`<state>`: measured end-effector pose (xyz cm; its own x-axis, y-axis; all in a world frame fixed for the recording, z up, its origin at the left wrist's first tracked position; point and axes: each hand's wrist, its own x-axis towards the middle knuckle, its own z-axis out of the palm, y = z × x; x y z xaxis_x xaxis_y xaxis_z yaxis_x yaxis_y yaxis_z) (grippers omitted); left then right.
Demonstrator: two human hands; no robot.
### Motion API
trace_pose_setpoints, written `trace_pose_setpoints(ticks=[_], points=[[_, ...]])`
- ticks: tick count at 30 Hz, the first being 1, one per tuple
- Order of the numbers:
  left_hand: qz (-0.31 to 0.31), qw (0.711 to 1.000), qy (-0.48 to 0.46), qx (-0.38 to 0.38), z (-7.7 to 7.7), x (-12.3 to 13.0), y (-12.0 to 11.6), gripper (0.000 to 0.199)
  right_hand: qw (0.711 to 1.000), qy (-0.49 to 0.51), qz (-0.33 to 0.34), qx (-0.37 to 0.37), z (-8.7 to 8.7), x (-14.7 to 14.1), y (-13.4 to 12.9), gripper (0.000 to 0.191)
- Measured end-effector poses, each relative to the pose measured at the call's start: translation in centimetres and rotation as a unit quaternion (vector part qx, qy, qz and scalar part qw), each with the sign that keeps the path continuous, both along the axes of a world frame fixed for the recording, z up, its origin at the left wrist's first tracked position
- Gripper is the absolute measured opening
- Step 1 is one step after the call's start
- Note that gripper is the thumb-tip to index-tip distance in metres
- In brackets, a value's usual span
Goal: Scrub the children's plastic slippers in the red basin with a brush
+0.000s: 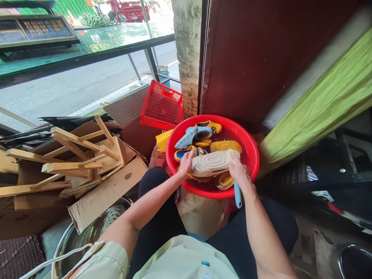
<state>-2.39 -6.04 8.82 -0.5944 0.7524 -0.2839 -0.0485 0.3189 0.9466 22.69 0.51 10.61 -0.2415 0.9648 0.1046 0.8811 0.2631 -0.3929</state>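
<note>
A red plastic basin (216,192) rests in front of my knees, holding wet footwear. My left hand (186,162) grips the near end of a beige ridged shoe sole (213,163), held up over the basin. My right hand (240,172) is shut around a scrubbing brush with a blue handle (238,195), its bristles pressed against the sole's far end. Beneath and beside them lie a pale blue slipper (192,137), a yellow shoe (209,126) and a yellow sole (226,146). A thin gold bangle circles my left wrist.
Left of the basin, a cardboard box (107,193) holds loose wooden slats. A red plastic crate (162,105) stands behind it, against a concrete pillar (187,58). A steel basin (87,232) sits near my left knee, and green cloth (316,100) hangs to the right.
</note>
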Motion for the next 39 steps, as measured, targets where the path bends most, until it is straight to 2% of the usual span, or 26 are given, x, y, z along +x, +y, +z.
trace_pose_setpoints(ticks=[2, 4, 7, 9, 12, 15, 17, 19, 21, 22, 24, 26, 28, 30, 32, 36, 39], points=[[0.038, 0.989, -0.144, 0.002, 0.4, -0.6, 0.1, 0.048, 0.999, 0.02, 0.047, 0.02, 0.4, -1.2, -1.3, 0.064], [0.061, 0.967, -0.247, 0.014, 0.8, -1.2, 0.0, 0.05, 0.993, 0.047, 0.112, 0.014, 0.9, -3.3, -3.8, 0.065], [0.072, 0.953, -0.294, 0.026, 1.2, -1.6, 0.0, 0.053, 0.978, 0.066, 0.199, 0.012, 1.6, -6.2, -7.6, 0.065], [0.079, 0.949, -0.302, 0.036, 1.3, -1.5, 0.1, 0.052, 0.972, 0.058, 0.229, 0.01, 1.8, -6.9, -8.5, 0.063], [0.09, 0.941, -0.322, 0.057, 1.3, -1.3, 0.6, 0.039, 0.983, 0.028, 0.182, -0.005, 1.6, -5.2, -6.1, 0.06], [0.087, 0.943, -0.316, 0.053, 1.1, -1.0, 0.7, 0.02, 0.998, 0.007, 0.062, -0.018, 0.9, -1.3, -1.5, 0.059], [0.074, 0.955, -0.286, 0.026, 0.7, -0.7, 0.5, 0.016, 0.999, -0.015, -0.008, -0.032, 0.4, 1.3, 0.8, 0.059], [0.034, 0.962, -0.27, -0.033, 0.3, -0.4, -0.1, 0.025, 0.994, -0.057, -0.058, -0.068, 0.3, 2.8, 1.6, 0.062], [-0.04, 0.951, -0.29, -0.102, -0.1, -0.2, -0.6, 0.044, 0.991, -0.084, -0.058, -0.086, 0.6, 2.7, 0.9, 0.066], [-0.07, 0.944, -0.3, -0.12, -0.2, 0.0, -0.8, 0.052, 0.992, -0.082, -0.039, -0.082, 0.7, 2.2, 0.2, 0.067], [-0.089, 0.942, -0.306, -0.11, -0.3, 0.3, -0.9, 0.058, 0.997, -0.045, 0.022, -0.064, 1.1, 0.3, -1.6, 0.067], [-0.086, 0.947, -0.304, -0.053, 0.0, 0.7, -0.8, 0.056, 0.994, 0.021, 0.102, -0.042, 1.3, -1.9, -3.6, 0.064], [-0.116, 0.942, -0.313, 0.019, 0.4, 1.2, -0.7, 0.056, 0.977, 0.087, 0.192, -0.009, 1.5, -3.8, -5.0, 0.061], [-0.15, 0.936, -0.304, 0.095, 1.1, 1.6, -0.6, 0.058, 0.96, 0.134, 0.244, 0.028, 1.7, -4.6, -5.3, 0.061], [-0.167, 0.936, -0.267, 0.155, 1.8, 1.6, -0.6, 0.059, 0.962, 0.145, 0.225, 0.05, 2.1, -4.0, -4.5, 0.062], [-0.216, 0.933, -0.182, 0.224, 3.4, -0.2, -0.8, 0.06, 0.991, 0.114, 0.058, 0.035, 2.7, 0.0, -1.0, 0.063], [-0.249, 0.928, -0.119, 0.25, 4.1, -2.0, -0.7, 0.058, 0.991, 0.133, -0.005, 0.02, 2.7, 2.5, 0.8, 0.063]])
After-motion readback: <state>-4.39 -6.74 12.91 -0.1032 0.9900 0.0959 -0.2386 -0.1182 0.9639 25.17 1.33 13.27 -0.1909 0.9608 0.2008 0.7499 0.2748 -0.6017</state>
